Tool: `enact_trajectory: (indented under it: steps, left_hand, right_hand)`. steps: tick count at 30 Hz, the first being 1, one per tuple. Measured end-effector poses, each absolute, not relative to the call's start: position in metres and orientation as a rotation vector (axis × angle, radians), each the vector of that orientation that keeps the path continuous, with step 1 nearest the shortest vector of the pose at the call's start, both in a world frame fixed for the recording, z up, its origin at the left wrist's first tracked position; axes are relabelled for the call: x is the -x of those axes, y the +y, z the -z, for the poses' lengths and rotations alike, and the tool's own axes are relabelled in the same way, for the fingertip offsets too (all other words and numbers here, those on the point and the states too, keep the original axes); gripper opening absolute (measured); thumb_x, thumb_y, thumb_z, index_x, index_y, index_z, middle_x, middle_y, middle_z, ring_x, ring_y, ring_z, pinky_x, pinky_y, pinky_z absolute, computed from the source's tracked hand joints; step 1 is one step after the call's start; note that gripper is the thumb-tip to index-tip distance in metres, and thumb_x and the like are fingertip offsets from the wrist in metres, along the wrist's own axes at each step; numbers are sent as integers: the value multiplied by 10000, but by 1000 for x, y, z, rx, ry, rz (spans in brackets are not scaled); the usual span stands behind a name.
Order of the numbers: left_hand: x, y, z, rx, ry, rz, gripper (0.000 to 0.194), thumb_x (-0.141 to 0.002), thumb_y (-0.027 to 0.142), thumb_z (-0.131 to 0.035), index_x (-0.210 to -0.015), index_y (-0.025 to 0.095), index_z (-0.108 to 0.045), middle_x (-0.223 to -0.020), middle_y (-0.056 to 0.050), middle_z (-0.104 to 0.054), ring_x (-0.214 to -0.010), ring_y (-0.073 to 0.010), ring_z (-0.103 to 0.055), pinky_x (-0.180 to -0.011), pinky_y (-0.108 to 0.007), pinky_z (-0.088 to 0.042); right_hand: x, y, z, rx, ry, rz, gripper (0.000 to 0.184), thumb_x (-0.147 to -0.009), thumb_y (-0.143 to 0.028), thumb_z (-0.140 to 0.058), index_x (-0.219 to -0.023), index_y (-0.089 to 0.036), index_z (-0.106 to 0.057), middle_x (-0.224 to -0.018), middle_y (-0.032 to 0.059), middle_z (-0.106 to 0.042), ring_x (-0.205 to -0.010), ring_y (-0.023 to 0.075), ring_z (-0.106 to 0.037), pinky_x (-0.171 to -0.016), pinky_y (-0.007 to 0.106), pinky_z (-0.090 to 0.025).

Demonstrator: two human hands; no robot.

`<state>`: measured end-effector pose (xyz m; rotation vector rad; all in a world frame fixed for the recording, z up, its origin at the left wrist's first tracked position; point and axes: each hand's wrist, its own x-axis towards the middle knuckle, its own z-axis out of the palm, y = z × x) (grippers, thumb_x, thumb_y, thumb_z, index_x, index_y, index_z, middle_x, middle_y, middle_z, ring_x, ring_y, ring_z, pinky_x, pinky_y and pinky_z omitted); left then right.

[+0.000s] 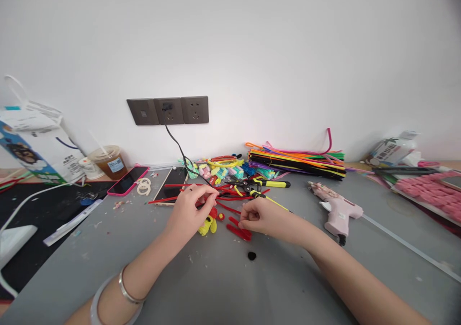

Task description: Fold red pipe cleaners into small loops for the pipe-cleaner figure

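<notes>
My left hand [192, 207] hovers over the middle of the desk, thumb and index fingertip pinched together. Whatever sits in that pinch is too small to make out. My right hand [264, 219] has its fingers curled and its thumb closed on a folded red pipe cleaner [240, 231] close to the desk. Between the hands is a small yellow and red fuzzy figure [207, 225], with a red and yellow bead-like piece [221, 216] beside it. Several loose red pipe cleaners [165, 200] lie behind my hands. A black fuzzy ball [251, 256] rests nearer to me.
Yellow-black pliers [275, 184] lie behind my right hand. A bundle of coloured pipe cleaners [298, 162] is by the wall. A pink glue gun [338, 213] is at right; a phone [128, 180], wooden rings [143, 186] and a drink cup [110, 163] stand left. A cord [176, 142] hangs from the socket.
</notes>
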<state>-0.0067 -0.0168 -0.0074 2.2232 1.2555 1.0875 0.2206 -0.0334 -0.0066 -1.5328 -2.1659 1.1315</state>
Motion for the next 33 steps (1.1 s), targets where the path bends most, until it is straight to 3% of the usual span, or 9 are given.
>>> enact_trajectory:
  steps: [8, 16, 21, 26, 30, 33]
  left_hand:
    - [6, -18, 5, -2213, 1235, -1059, 160, -948, 268, -540, -905, 238, -691, -719, 12, -714, -763, -174, -634, -704, -272, -475]
    - [4, -19, 3, -2289, 1223, -1025, 171, -953, 277, -539, -900, 231, -695, -699, 9, -718, -746, -180, -635, -736, -294, -466]
    - [16, -7, -1, -2258, 1328, -1107, 165, -935, 254, -531, -899, 230, -690, -755, -2, -733, -775, -191, -644, -733, -295, -466]
    - [27, 4, -3, -2251, 1380, -1131, 168, -942, 257, -528, -899, 219, -686, -723, 11, -711, -704, -170, -628, -693, -273, -459]
    - [22, -3, -2, -2442, 1120, -1042, 169, -961, 272, -542, -916, 222, -698, -815, -6, -732, -794, -174, -628, -785, -285, -465]
    - [17, -8, 0, -2569, 991, -1007, 159, -968, 244, -543, -901, 220, -685, -828, -6, -741, -791, -177, -597, -833, -308, -447]
  right_hand:
    - [-217, -35, 8, 1567, -2196, -1140, 154, -760, -267, -589, -639, -181, -629, -566, -29, -550, -526, 110, -414, -487, 250, -278]
    - [-217, -35, 3, 1594, -2135, -1062, 286, -797, -368, -630, -590, -201, -525, -538, -42, -467, -512, 115, -377, -486, 255, -239]
    - [-215, -33, 0, 1690, -2121, -798, 79, -800, -228, -628, -765, -225, -557, -581, -39, -481, -550, 143, -447, -527, 248, -267]
    - [-213, -34, 2, 1763, -2164, -740, 129, -789, -151, -606, -703, -212, -532, -623, -6, -516, -576, 151, -462, -560, 268, -270]
    - [-223, -34, -8, 1619, -2100, -928, 129, -821, -218, -576, -715, -212, -503, -622, -40, -446, -572, 132, -398, -543, 257, -267]
    - [-237, -31, -21, 1341, -2002, -1274, 278, -882, -346, -565, -681, -207, -434, -614, -63, -338, -557, 110, -287, -524, 255, -208]
